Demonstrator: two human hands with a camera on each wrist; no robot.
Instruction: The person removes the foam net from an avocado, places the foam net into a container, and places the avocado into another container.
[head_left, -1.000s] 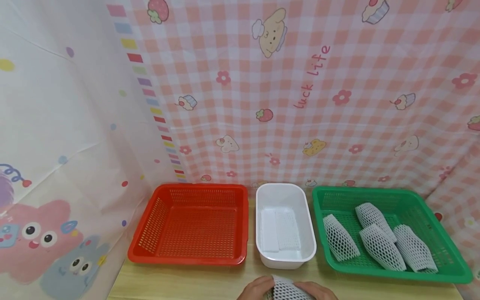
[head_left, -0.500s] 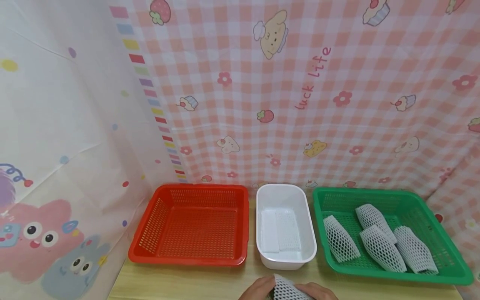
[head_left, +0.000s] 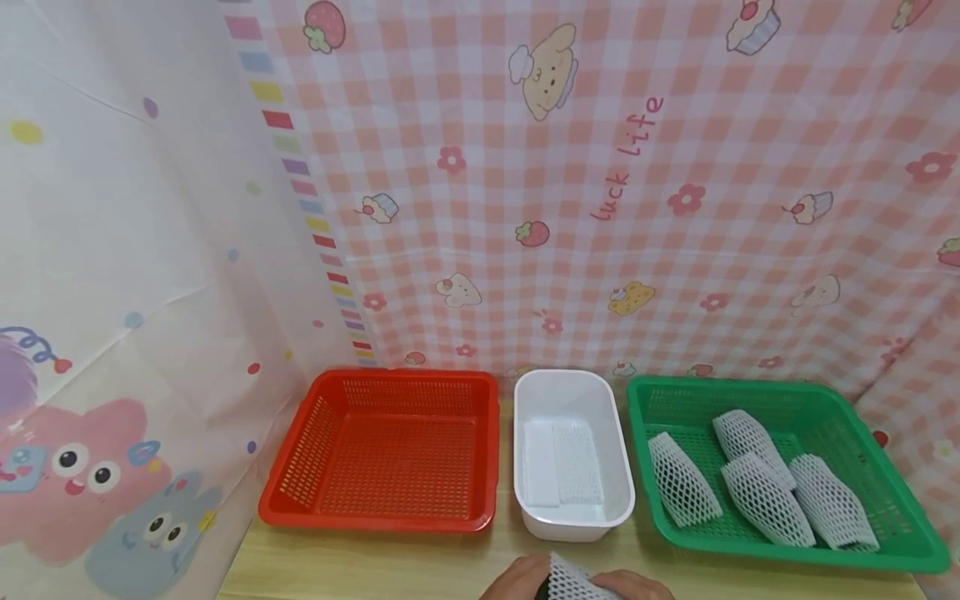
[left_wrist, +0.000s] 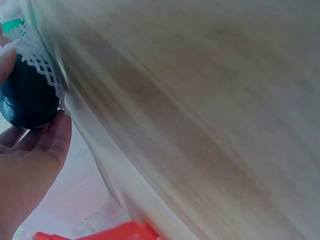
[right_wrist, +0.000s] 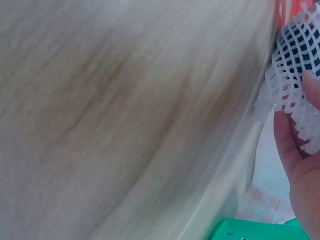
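Note:
In the head view, both hands meet low at the front edge over a white foam net sleeve (head_left: 573, 580). My left hand (left_wrist: 37, 155) holds the bare end of a dark, smooth, rounded fruit (left_wrist: 30, 97), fingers under it and thumb on the net's edge. The net sleeve (left_wrist: 42, 62) covers the fruit's other part. In the right wrist view, my right hand (right_wrist: 302, 155) grips the frilled end of the net between thumb and fingers, with the dark fruit showing through the mesh. Only the backs of the fingers show in the head view.
A red basket (head_left: 375, 523) stands left on the wooden table (head_left: 360, 567). The white bin (head_left: 570, 527) in the middle holds flat white net pieces (head_left: 577, 467). At right, a green basket (head_left: 795, 560) holds several net-wrapped things (head_left: 765, 500). Printed cloth (head_left: 487, 208) hangs behind.
The hands stay at the front edge around the net sleeve. A dark patch of the fruit now shows more beside the left fingers. The head view has shifted slightly.

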